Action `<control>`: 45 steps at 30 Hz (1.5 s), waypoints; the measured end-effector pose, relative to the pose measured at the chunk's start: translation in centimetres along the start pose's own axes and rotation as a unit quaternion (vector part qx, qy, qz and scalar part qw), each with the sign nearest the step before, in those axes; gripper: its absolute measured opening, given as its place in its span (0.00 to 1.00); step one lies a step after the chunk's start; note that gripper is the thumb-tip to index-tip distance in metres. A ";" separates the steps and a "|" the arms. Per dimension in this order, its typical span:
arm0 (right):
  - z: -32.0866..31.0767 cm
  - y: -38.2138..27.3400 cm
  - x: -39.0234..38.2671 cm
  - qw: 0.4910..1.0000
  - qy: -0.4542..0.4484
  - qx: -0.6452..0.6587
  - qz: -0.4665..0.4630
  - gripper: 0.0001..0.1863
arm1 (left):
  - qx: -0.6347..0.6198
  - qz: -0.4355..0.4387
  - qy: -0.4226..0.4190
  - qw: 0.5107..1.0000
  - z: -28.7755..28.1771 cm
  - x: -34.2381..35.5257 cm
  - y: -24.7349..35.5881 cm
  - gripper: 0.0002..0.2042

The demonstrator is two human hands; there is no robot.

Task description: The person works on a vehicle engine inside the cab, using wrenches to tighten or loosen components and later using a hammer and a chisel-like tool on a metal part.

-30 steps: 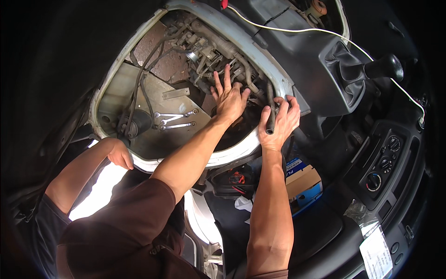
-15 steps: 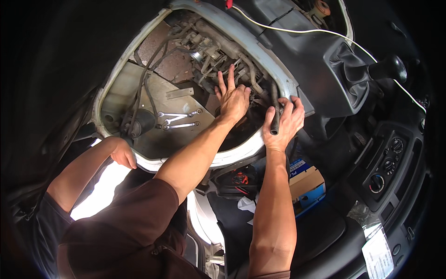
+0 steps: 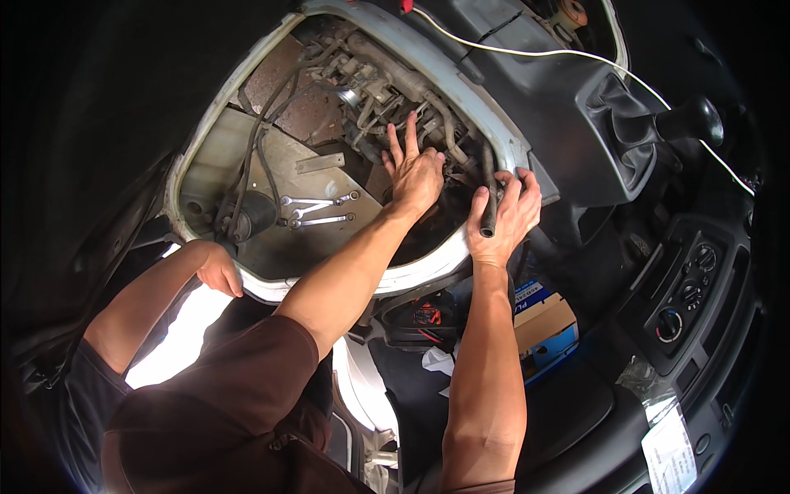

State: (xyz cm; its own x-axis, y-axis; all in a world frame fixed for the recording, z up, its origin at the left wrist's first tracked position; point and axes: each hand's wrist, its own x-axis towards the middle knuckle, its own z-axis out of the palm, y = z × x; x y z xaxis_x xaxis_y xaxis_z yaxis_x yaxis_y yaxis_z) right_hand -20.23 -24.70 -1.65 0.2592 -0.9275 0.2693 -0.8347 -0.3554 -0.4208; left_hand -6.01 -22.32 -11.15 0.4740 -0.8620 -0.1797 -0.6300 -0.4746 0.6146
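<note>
My left hand (image 3: pixel 415 177) reaches into the engine opening, two fingers stretched out and apart against the engine parts (image 3: pixel 395 90). The other fingers bend down among the parts, where their tips are partly hidden. On the right, my right hand (image 3: pixel 512 218) is bent over the opening's pale metal rim (image 3: pixel 424 262) and grips it. A black rubber hose (image 3: pixel 489 193) runs down between its thumb and fingers, with its open end pointing toward me. Several wrenches (image 3: pixel 321 221) lie on the metal panel left of my left hand.
Another person's hand (image 3: pixel 218 270) hangs at the rim's left. Dark cables (image 3: pixel 262 136) cross the opening, near a flat metal bracket (image 3: pixel 320 163). To the right are a gear lever (image 3: pixel 691 122), a white cord (image 3: pixel 543 54) and a cardboard box (image 3: pixel 545 323). A control panel (image 3: pixel 685 288) stands far right.
The view has shifted very slightly. Both hands keep their places, and the hose and wrenches lie as before.
</note>
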 end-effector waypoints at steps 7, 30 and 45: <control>0.0 0.0 0.0 1.000 -0.002 0.002 0.003 0.19 | -0.023 0.007 0.026 0.999 0.3 -0.1 0.2 0.14; 0.0 -0.1 0.0 1.000 0.005 -0.002 -0.008 0.19 | -0.021 0.017 0.036 0.999 0.0 -0.1 0.1 0.16; 0.3 0.2 -0.2 1.000 0.016 0.002 -0.016 0.18 | -0.007 0.002 0.013 1.000 0.1 0.0 0.2 0.16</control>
State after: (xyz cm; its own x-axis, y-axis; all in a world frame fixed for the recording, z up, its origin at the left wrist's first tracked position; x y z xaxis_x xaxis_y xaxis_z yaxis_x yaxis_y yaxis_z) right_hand -20.31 -24.62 -2.03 0.2691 -0.9119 0.3099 -0.8247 -0.3844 -0.4149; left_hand -6.17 -22.44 -11.15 0.4878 -0.8588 -0.1567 -0.6236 -0.4684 0.6259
